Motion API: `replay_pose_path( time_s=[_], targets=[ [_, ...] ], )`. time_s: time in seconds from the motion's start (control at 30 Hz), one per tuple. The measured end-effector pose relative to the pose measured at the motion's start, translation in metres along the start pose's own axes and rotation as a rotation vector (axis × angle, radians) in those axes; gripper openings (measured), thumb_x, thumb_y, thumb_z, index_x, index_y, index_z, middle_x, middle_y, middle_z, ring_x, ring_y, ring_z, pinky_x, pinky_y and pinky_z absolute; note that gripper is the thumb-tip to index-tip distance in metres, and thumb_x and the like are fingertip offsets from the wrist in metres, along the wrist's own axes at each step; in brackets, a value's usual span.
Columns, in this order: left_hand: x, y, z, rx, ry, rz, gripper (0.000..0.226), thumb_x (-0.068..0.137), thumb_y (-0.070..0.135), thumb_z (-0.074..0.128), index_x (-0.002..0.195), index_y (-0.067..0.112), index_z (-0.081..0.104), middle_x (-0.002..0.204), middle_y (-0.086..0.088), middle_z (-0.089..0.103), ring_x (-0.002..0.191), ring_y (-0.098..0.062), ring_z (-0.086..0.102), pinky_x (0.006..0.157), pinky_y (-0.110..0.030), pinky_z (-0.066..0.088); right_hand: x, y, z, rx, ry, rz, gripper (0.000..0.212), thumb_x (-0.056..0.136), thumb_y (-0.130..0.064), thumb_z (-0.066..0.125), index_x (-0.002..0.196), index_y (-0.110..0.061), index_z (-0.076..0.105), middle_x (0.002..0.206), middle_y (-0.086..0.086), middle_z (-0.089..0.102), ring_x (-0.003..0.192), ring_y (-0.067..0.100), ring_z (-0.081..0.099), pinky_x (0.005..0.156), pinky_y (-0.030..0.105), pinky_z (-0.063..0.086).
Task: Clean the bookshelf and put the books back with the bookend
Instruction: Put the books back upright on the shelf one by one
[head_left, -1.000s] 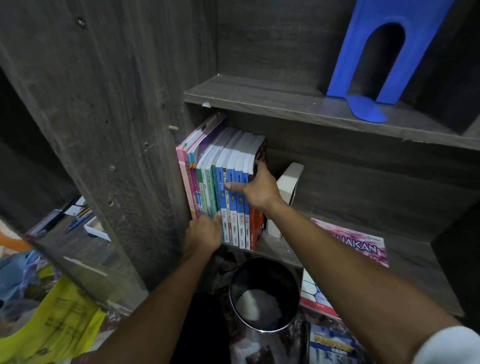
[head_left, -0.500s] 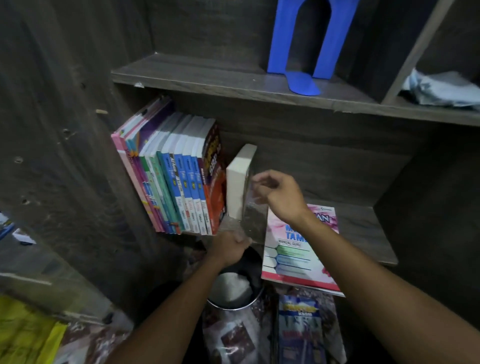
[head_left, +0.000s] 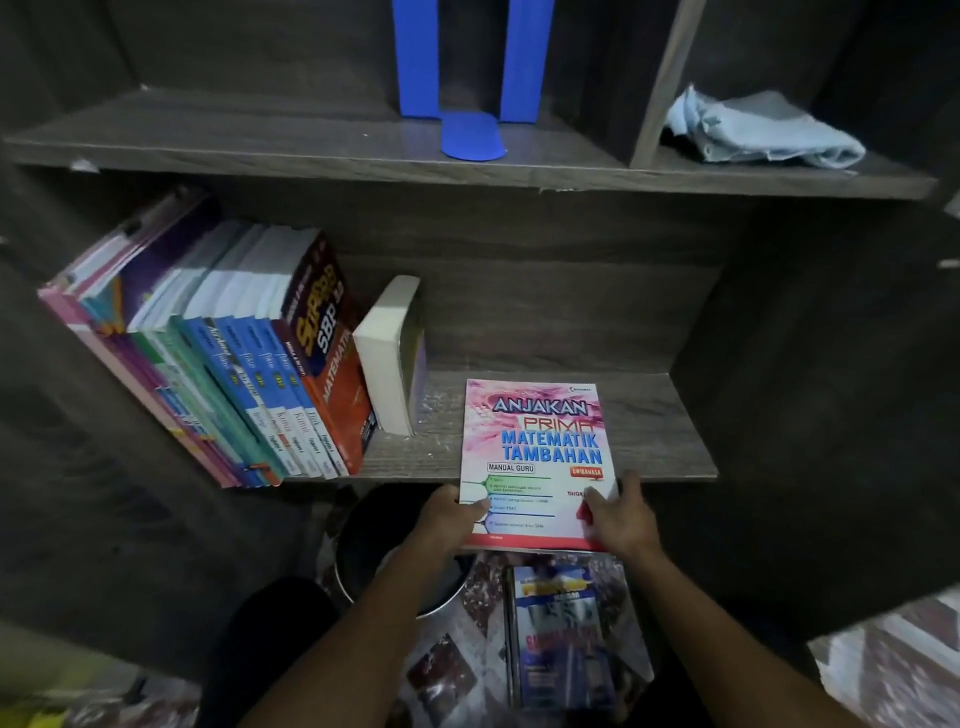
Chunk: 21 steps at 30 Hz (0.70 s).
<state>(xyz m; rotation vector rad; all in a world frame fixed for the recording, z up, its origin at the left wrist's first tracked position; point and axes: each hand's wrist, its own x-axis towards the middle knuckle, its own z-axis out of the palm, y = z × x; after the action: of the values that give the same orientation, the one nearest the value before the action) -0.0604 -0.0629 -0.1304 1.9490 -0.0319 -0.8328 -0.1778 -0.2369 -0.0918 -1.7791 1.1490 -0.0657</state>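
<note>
Status: partway, roughly half by my read. A row of books stands at the left end of the lower shelf, all leaning left against the side wall. A thick pale-edged book stands just beside the row, tilted, with nothing propping it. The pink maths book lies flat, cover up, mid-shelf, with its near end overhanging the front edge. The left hand grips its lower-left corner, thumb on the cover and fingers curled under. The right hand pinches the lower-right edge the same way; its under-fingers are hidden. The blue bookend sits on the upper shelf, well apart from any book, so it isn't in use yet. The light blue cloth is crumpled in the upper-right compartment, out of hand, so wiping looks finished or paused. Pale specks show on the board near the thick book; I can't tell whether they're dust or wear. Another book lies on the floor below, beside a metal bin. Left to do: stand the pink book in the row, shelve the floor book, bring the bookend down against the last book.
</note>
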Motion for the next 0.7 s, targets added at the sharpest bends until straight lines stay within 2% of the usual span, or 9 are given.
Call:
replay_pose_path(
  time_s=[0.07,0.13,0.17,0.27,0.37,0.5,0.7],
  targets=[
    [-0.002,0.003,-0.003,-0.005,-0.044,-0.013,0.027,0.094,0.017,0.063,0.115,0.0,0.064,0.115,-0.005,0.068,0.077,-0.011,0.063,0.056,-0.016,0.045,-0.004,0.002,-0.001,0.069,-0.021,0.023,0.033,0.101,-0.024,0.053,0.131,-0.027,0.039,0.091,0.004,0.068,0.078,0.025,0.072,0.071,0.045,0.062],
    [-0.004,0.003,-0.01,-0.076,-0.1,-0.037,0.023,0.095,0.009,0.061,0.115,-0.001,0.065,0.101,-0.003,0.068,0.067,-0.007,0.064,0.05,-0.012,0.047,-0.008,0.005,-0.004,0.157,-0.02,0.032,0.029,0.102,-0.026,0.052,0.13,-0.031,0.046,0.096,0.002,0.068,0.081,0.024,0.073,0.074,0.046,0.062],
    [-0.005,0.005,-0.014,-0.146,-0.136,-0.061,0.022,0.094,0.007,0.06,0.115,-0.001,0.066,0.095,-0.004,0.07,0.066,-0.009,0.068,0.05,-0.015,0.05,-0.007,0.009,-0.004,0.192,-0.017,0.037,0.031,0.101,-0.026,0.053,0.132,-0.028,0.05,0.1,0.002,0.07,0.083,0.023,0.073,0.077,0.048,0.062],
    [-0.005,0.007,-0.025,-0.208,-0.188,-0.079,0.025,0.093,0.015,0.064,0.115,0.004,0.068,0.099,-0.009,0.074,0.084,-0.022,0.073,0.065,-0.029,0.059,-0.011,0.012,-0.007,0.252,-0.042,0.03,0.033,0.099,-0.025,0.057,0.132,-0.023,0.057,0.101,0.005,0.073,0.084,0.024,0.074,0.08,0.049,0.061],
    [-0.003,0.01,-0.025,-0.191,-0.183,-0.058,0.026,0.092,0.024,0.065,0.113,0.009,0.07,0.106,-0.009,0.074,0.095,-0.025,0.072,0.089,-0.04,0.056,-0.018,0.01,-0.011,0.313,-0.064,0.023,0.015,0.1,-0.022,0.056,0.113,-0.028,0.059,0.095,0.007,0.074,0.08,0.025,0.075,0.08,0.048,0.061],
    [0.001,0.014,-0.02,-0.222,-0.16,-0.056,0.029,0.089,0.024,0.069,0.111,0.005,0.07,0.101,-0.012,0.075,0.093,-0.03,0.072,0.093,-0.048,0.054,-0.026,0.008,-0.019,0.37,-0.091,0.019,0.019,0.1,-0.021,0.056,0.092,-0.038,0.059,0.087,0.007,0.077,0.077,0.026,0.076,0.081,0.053,0.059],
    [-0.005,0.026,-0.016,-0.357,-0.217,-0.047,0.026,0.087,0.012,0.071,0.111,0.002,0.069,0.103,-0.018,0.073,0.095,-0.035,0.071,0.094,-0.053,0.052,-0.042,0.012,-0.035,0.414,-0.135,-0.021,0.024,0.099,-0.022,0.057,0.091,-0.043,0.06,0.087,0.007,0.077,0.081,0.031,0.075,0.085,0.056,0.057]
  ],
)
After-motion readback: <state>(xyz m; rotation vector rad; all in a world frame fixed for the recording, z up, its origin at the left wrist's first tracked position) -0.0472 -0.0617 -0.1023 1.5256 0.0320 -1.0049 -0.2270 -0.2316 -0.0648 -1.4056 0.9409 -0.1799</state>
